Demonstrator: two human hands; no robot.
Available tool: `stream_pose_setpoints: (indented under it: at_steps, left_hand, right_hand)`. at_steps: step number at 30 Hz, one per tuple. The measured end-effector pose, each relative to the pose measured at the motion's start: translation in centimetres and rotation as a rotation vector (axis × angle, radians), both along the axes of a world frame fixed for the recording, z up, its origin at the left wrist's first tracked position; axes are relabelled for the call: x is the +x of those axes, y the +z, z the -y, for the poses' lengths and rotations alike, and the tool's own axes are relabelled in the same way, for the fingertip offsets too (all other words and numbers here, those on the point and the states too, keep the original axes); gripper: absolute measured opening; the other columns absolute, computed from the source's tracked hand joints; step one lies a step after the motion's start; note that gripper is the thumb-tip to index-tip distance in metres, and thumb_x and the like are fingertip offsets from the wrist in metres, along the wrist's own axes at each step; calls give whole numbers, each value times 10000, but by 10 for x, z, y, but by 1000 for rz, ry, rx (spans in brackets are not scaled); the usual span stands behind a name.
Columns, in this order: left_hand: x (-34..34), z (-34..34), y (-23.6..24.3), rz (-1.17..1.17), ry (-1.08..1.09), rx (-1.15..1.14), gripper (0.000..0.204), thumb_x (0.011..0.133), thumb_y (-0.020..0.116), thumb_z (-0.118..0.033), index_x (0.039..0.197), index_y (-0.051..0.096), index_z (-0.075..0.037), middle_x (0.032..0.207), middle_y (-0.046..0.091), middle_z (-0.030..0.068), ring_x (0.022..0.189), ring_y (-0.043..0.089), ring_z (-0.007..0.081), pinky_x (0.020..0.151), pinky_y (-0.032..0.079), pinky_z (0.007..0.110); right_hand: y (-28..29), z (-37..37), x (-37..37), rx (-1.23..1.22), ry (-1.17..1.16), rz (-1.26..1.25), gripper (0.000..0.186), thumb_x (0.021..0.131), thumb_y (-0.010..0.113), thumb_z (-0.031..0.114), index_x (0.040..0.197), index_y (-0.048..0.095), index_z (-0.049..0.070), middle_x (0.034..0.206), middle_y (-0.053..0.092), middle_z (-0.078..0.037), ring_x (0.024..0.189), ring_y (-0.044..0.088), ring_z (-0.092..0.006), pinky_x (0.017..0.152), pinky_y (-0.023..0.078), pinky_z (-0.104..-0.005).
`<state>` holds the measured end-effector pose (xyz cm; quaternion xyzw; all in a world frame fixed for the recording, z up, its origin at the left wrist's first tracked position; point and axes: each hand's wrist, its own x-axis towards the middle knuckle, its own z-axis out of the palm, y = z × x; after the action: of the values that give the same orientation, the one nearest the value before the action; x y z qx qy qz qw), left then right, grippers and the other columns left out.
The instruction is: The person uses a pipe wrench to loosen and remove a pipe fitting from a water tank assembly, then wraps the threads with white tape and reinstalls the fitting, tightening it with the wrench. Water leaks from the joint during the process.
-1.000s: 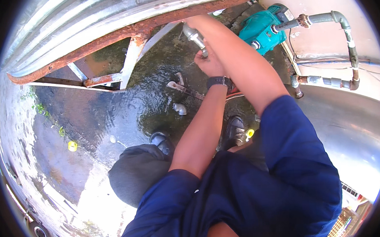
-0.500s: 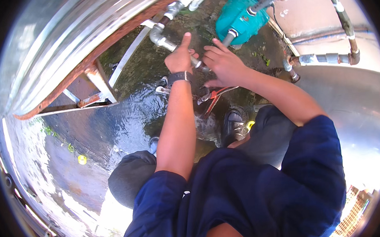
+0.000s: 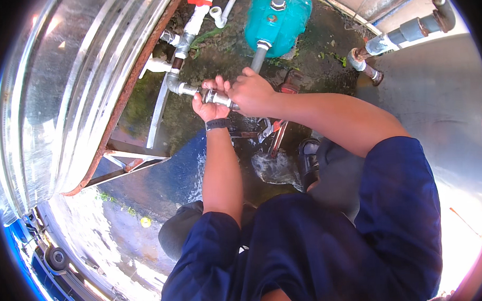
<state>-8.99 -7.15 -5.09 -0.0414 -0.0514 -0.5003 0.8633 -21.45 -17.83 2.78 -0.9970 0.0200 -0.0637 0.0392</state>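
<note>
A metal pipe fitting (image 3: pixel 213 96) joins a grey elbow (image 3: pixel 173 82) on the left to the pipework between my hands. My left hand (image 3: pixel 211 110) is closed round the fitting from below, palm up, its fingers curling over the far side. From above, my right hand (image 3: pixel 253 95) grips the fitting's right end, its fingertips partly hidden. Just beyond the right hand, a grey pipe (image 3: pixel 259 59) runs up to a teal tank-like unit (image 3: pixel 268 25). Red-handled wrenches (image 3: pixel 277 131) lie on the wet ground below my hands.
Ribbed shiny metal (image 3: pixel 82 87) with a rusty edge and bracket (image 3: pixel 126 165) stands at left. A white valve with a red handle (image 3: pixel 199 1) sits at the top. More pipes (image 3: pixel 408 33) run at upper right. A yellow ring-like object (image 3: pixel 145 222) lies at lower left.
The view has shifted, bringing the valve into sight. My left hand has turned from thumb up to palm up under the fitting. My right hand's fingers have closed round its end.
</note>
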Motion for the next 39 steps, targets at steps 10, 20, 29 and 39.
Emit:
stream_pose_setpoints:
  at_steps: [10, 20, 29, 39]
  left_hand:
    - [-12, 12, 93, 120, 223, 1399, 369, 929, 714, -277, 1156, 576, -21, 967, 602, 136, 828, 656, 265, 699, 576, 425]
    - [1, 2, 53, 49, 169, 1076, 211, 867, 694, -77, 1039, 587, -20, 884, 589, 116, 761, 646, 260, 857, 580, 463]
    - [-3, -7, 12, 10, 179, 538, 283, 866, 687, -248, 1085, 615, -84, 995, 681, 66, 978, 673, 279, 1052, 491, 537]
    - [2, 18, 91, 263, 108, 1581, 334, 891, 734, -238, 1052, 595, 20, 853, 649, 140, 756, 694, 274, 653, 585, 400]
  right_hand:
    - [0, 3, -1, 40, 7, -3, 104, 822, 645, 205, 850, 716, 134, 760, 708, -40, 814, 686, -218, 883, 397, -423]
    - [8, 7, 2, 104, 66, 7, 147, 671, 749, 172, 774, 683, 91, 772, 689, -68, 792, 662, -229, 821, 394, -391]
    - [4, 6, 1, 88, 53, 14, 75, 735, 657, 150, 771, 707, 109, 707, 690, -67, 732, 663, -236, 818, 391, -419]
    - [4, 2, 3, 70, 26, 12, 165, 714, 685, 147, 864, 714, 83, 748, 692, -83, 758, 670, -251, 812, 385, -401]
